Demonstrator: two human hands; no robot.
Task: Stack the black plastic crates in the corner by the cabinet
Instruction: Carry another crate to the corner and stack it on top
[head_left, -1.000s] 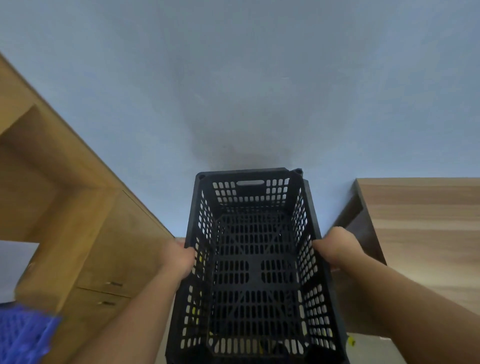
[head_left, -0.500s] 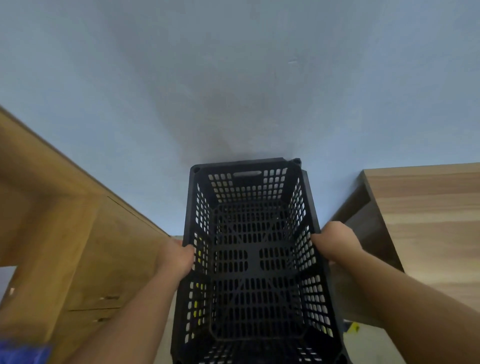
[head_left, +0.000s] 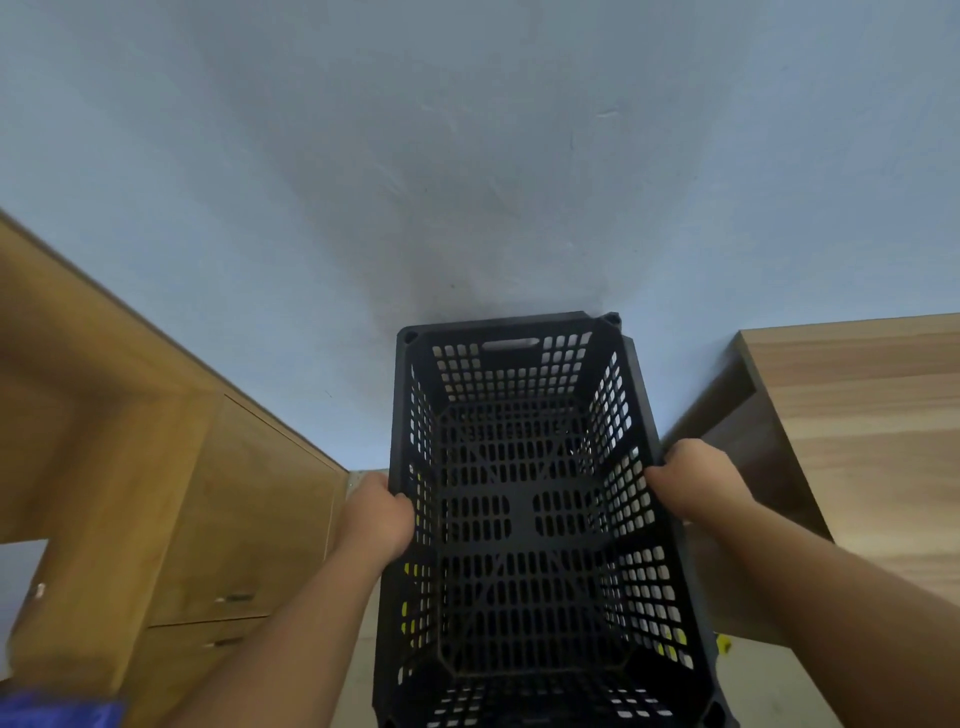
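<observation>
A black perforated plastic crate (head_left: 519, 519) fills the lower middle of the head view, open side facing me, its far end against the pale blue wall. My left hand (head_left: 376, 514) grips its left rim and my right hand (head_left: 693, 486) grips its right rim, fingers curled over the edges. A second black edge (head_left: 636, 374) shows just outside the crate's right wall; I cannot tell whether it belongs to another crate below. Yellow patches show through the lower holes.
A wooden cabinet (head_left: 208, 519) with drawers stands close on the left. A wooden desk (head_left: 857, 415) stands on the right. The pale blue wall (head_left: 467, 156) rises directly ahead. A blurred blue thing (head_left: 57, 709) sits at the bottom left corner.
The crate has shifted slightly toward the right and nearer the wall, still held by both hands. The view has swung a little, showing less of the blue thing at the bottom left.
</observation>
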